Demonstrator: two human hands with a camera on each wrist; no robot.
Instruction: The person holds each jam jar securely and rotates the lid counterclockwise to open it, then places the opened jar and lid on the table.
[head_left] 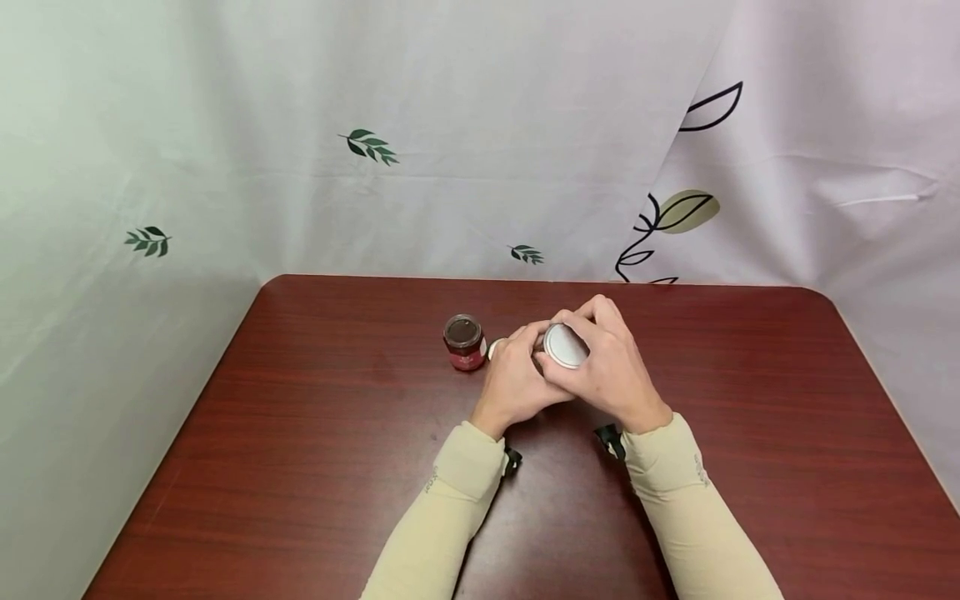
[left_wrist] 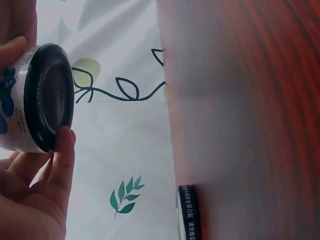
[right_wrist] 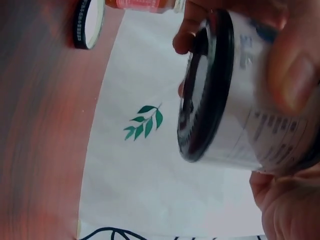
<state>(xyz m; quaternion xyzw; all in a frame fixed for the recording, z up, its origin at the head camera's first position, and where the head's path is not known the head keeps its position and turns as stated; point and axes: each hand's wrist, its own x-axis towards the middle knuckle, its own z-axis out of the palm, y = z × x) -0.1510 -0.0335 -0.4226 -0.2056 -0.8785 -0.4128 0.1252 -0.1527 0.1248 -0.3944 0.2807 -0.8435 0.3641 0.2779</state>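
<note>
Both hands are round one jar, held up off the tabletop in the head view, with its pale round top point(head_left: 564, 345) facing up. Its label is white with blue prints, and the jar point(right_wrist: 250, 95) has a dark ridged base. My left hand point(head_left: 516, 377) grips the jar low down, a fingertip at the rim of the base in the left wrist view. The fingers of my right hand point(head_left: 611, 367) curl round its upper part. To the left stands an uncapped jar point(head_left: 466, 353) with a red label and dark contents. A black lid point(right_wrist: 89, 22) with a white inside lies beside it.
The reddish-brown wooden table point(head_left: 337, 467) runs back to a pale curtain point(head_left: 465, 100) printed with leaves. More curtain hangs along both sides. Dark straps show at the cuffs of both pale sleeves point(head_left: 472, 462).
</note>
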